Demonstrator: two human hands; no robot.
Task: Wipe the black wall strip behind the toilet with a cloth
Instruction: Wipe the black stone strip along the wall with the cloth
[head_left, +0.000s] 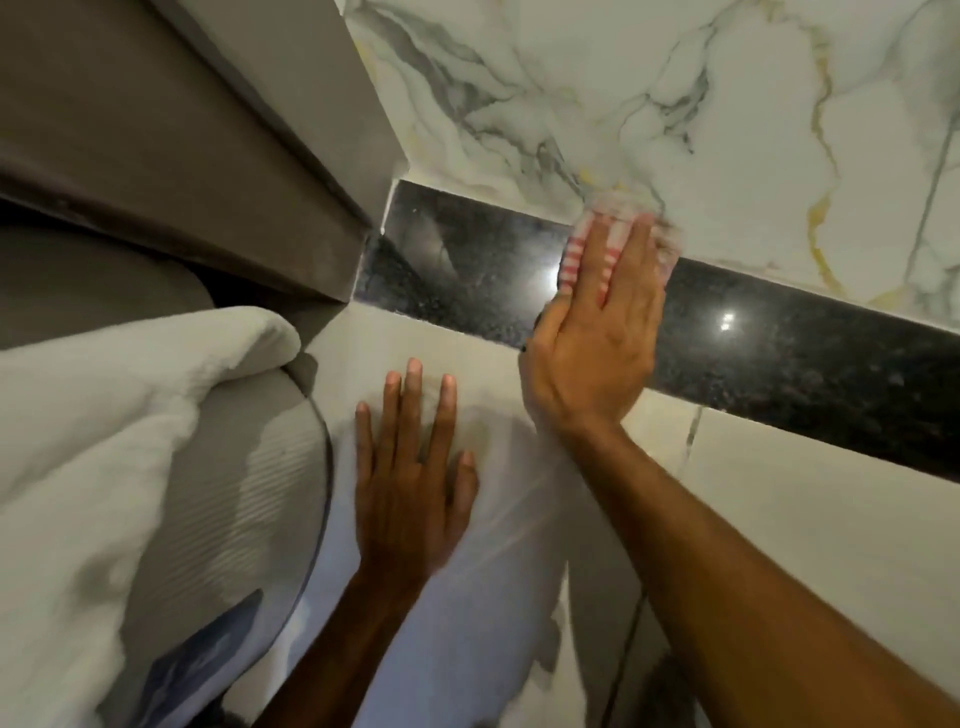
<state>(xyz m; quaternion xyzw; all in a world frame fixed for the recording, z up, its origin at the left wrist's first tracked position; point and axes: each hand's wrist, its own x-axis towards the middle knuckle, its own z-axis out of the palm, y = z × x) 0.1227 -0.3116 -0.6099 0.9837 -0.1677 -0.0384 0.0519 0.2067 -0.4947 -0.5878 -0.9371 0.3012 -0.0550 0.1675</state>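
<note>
**One cloth, two hands on the wall**

A white towel (88, 415) lies bunched at far left. The left hand (410, 499) rests flat on the pale tile below the strip, fingers spread, grip apart and holding nothing. One black wall strip (779, 353) runs with its long axis sloping from upper left, by the grey frame (249, 156), down to lower right. The right hand (597, 332) presses one red-and-white striped cloth (582, 249) flat against the strip's upper edge, fingers straight and pointing up; the cloth overlaps the marble tile (675, 104) above.
</note>
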